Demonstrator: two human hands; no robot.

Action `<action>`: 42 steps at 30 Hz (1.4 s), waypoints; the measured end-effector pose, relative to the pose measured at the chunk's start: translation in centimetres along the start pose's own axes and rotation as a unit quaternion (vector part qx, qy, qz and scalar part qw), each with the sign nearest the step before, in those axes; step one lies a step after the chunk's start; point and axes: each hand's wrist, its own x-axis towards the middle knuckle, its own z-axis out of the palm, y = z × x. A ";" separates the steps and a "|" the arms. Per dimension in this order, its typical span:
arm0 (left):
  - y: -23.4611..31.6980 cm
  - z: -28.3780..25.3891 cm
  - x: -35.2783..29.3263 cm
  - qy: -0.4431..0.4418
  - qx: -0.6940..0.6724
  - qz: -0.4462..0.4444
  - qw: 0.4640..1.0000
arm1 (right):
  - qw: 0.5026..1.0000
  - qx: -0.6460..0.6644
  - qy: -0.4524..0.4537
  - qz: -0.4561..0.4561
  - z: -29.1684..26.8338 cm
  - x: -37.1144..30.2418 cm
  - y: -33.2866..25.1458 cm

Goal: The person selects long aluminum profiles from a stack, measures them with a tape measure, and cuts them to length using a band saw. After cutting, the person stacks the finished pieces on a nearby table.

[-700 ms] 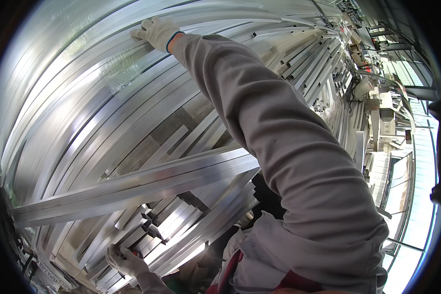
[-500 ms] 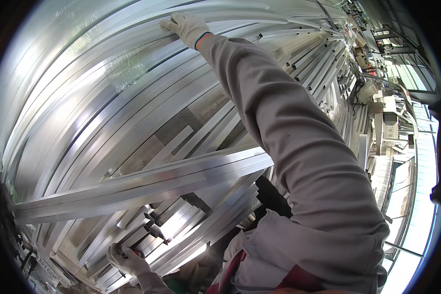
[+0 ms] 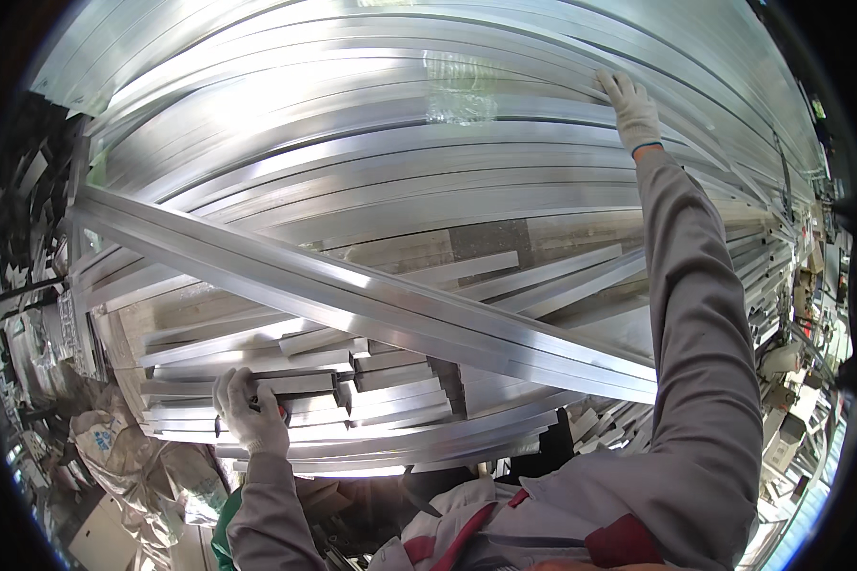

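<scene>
My right hand (image 3: 635, 116), in a white glove, reaches far out with its fingers stretched over the long silvery metal profiles (image 3: 562, 105). Nothing shows in its grip. My left hand (image 3: 253, 415), also gloved, is curled at the near left beside short cut metal profiles (image 3: 316, 383). A small dark thing with a touch of red sits by its palm, mostly hidden, so its kind does not show. Between the hands, a pair of long square profiles (image 3: 381, 303) crosses the stack slantwise, from far left to near right.
Clear plastic wrap (image 3: 460, 88) lies over part of the far profiles. Near left stand crumpled whitish sacks (image 3: 129, 457). More loose profile pieces and boxes (image 3: 788, 433) crowd the right side.
My view has swung round to the right, so the slanting profiles now run the other way across it. My right hand still rests on the far profiles; my left stays by the short pieces.
</scene>
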 end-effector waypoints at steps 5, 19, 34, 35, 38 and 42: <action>0.3 -0.3 0.0 0.006 -0.008 -0.027 1.000 | 0.997 -0.050 -0.059 0.004 2.2 1.5 1.3; 0.1 -0.3 -0.1 0.019 0.015 -0.059 0.998 | 0.736 0.598 -0.317 0.009 -15.9 -10.6 -2.8; 0.7 -1.2 0.1 -0.016 0.036 -0.091 0.995 | 0.747 0.607 -0.271 0.013 -25.3 -32.2 -6.2; 0.7 -1.1 0.1 -0.017 0.040 -0.096 0.994 | 0.754 0.602 -0.263 0.002 -25.3 -33.2 -6.2; 0.7 -1.0 0.2 -0.014 0.044 -0.091 0.995 | 0.736 0.612 -0.284 0.048 -24.9 -36.1 -6.3; 0.6 -0.9 0.2 -0.019 0.046 -0.100 0.994 | 0.761 0.597 -0.251 -0.006 -24.1 -37.9 -6.2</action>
